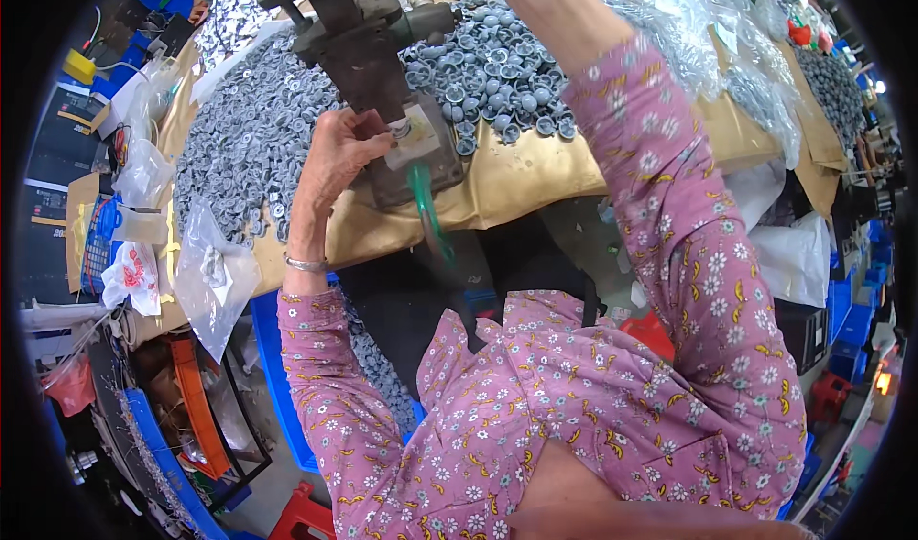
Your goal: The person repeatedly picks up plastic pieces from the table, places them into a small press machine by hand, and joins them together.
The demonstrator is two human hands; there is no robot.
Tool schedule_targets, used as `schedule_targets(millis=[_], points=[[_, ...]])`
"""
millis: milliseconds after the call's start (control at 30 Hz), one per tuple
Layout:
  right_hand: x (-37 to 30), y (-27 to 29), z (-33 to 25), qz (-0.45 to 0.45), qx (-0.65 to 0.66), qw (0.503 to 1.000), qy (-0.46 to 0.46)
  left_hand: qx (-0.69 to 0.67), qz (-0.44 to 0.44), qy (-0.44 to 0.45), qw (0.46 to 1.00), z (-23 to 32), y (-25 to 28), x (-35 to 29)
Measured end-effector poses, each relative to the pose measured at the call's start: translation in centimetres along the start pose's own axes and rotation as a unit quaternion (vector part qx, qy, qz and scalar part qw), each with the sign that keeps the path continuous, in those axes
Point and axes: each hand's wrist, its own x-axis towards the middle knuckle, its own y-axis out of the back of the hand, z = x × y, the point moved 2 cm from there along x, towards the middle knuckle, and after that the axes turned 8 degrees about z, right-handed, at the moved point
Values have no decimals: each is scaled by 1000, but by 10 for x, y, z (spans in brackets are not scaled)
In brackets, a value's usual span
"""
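Observation:
My left hand (337, 150) reaches to the base of a dark metal hand press (356, 47) standing on the paper-covered bench (535, 172). Its fingertips pinch a small grey part at the press's die, beside a pale label. My right forearm rises along the upper middle of the picture and leaves it at the top edge, so the right hand is hidden. Heaps of small grey round caps (244, 138) lie left of the press, and another heap of grey caps (497, 66) lies to its right. A green strap (426, 205) hangs from the press's front.
Clear plastic bags (684, 23) of parts lie at the bench's right. A blue crate (277, 377) with grey caps sits below the bench by my lap. Loose plastic bags (206, 272) hang off the left edge. Boxes, blue bins and red stools crowd the floor.

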Motion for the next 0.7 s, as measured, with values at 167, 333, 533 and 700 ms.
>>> schedule_targets(millis=[167,333,533,700], points=[[-173,20,16,-131,-101,985,-52,30,122,57,990,-7,71,-83],[-247,49,-5,-108,-195,964,146,143,143,156,967,-29,124,-184],[-264,43,5,-175,-277,916,229,230,141,219,938,-18,108,-214],[-265,42,-12,-160,-161,971,80,229,197,7,953,-33,49,-139]])
